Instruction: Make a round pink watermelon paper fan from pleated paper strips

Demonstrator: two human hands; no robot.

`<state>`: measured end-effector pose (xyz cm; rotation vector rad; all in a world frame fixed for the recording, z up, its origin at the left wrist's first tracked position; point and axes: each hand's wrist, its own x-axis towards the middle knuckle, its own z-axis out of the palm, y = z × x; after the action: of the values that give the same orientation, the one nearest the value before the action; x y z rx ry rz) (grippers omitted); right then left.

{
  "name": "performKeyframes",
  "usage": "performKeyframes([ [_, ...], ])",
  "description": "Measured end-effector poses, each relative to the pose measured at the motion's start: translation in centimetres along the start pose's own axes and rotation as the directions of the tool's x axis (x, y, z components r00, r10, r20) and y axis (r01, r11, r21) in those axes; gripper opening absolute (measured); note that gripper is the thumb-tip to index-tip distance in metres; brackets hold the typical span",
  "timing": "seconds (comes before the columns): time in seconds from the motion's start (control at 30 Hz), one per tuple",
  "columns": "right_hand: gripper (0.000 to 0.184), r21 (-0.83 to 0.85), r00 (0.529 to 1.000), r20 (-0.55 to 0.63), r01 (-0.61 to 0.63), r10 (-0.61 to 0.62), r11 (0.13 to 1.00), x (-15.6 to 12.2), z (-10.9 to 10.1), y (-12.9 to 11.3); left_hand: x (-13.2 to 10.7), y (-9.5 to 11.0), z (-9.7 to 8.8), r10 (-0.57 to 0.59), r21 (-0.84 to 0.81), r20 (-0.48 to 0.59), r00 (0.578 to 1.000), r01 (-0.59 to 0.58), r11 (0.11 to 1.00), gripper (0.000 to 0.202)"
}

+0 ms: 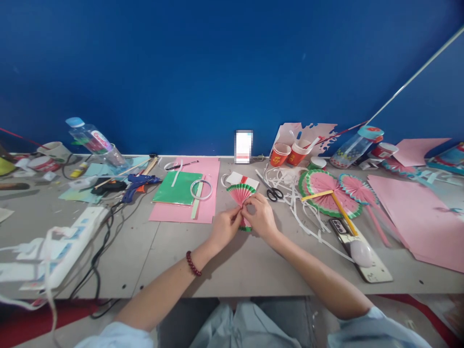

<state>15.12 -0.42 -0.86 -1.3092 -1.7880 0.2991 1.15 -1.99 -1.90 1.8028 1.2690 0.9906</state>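
Observation:
A small pleated pink paper fan (241, 194) with a green and white rim lies on the grey table (152, 251) in front of me. My left hand (225, 226) pinches its folded middle from the left, a dark red bead bracelet on that wrist. From the right, my right hand (260, 216) pinches the same spot, and both hands' fingers are closed on the paper. A lower green edge of the fan shows between the hands.
Pink and green paper sheets (188, 195) lie left of the fan, with a blue glue gun (139, 186) and a power strip (78, 237) further left. Black scissors (274, 194), white paper strips, finished watermelon fans (328, 193), orange paper cups (281, 154), a phone (357, 246) and large pink sheets (420, 220) lie to the right.

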Motion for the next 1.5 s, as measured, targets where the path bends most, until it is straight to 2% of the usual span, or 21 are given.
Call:
performKeyframes([
  [0.2,0.011,-0.040,0.998,-0.023,0.053,-0.054,0.998,0.1,-0.3,-0.2,0.2,-0.2,0.2,-0.087,-0.213,-0.012,0.996,0.082,0.974,0.034],
  [0.47,0.010,-0.023,0.997,-0.068,0.034,-0.036,0.999,0.2,-0.7,-0.1,0.9,-0.8,0.5,-0.225,-0.484,0.031,0.974,0.211,0.849,0.035],
  [0.63,0.009,-0.028,0.995,-0.059,0.073,-0.074,0.997,0.0,-0.2,0.2,0.9,-0.7,0.3,-0.222,-0.461,0.023,0.975,0.207,0.863,0.036],
  [0.93,0.010,-0.114,0.996,-0.011,0.083,-0.085,0.990,-0.1,-0.2,0.3,0.4,-0.3,0.2,-0.111,-0.311,0.019,0.994,0.111,0.944,0.033],
  [1.2,0.012,-0.230,0.992,-0.021,0.117,-0.126,0.966,0.0,-0.5,0.2,0.7,-0.2,0.3,-0.182,-0.466,0.096,0.979,0.206,0.860,0.039],
  [1.37,0.010,-0.173,0.992,-0.048,0.106,-0.116,0.979,0.0,-0.5,0.2,0.9,0.0,0.0,-0.258,-0.558,0.140,0.956,0.291,0.777,0.041],
  [1.5,0.008,-0.118,0.996,-0.025,0.076,-0.080,0.990,-0.1,-0.4,0.3,0.9,0.1,-0.2,-0.267,-0.556,0.114,0.957,0.284,0.781,0.040],
])
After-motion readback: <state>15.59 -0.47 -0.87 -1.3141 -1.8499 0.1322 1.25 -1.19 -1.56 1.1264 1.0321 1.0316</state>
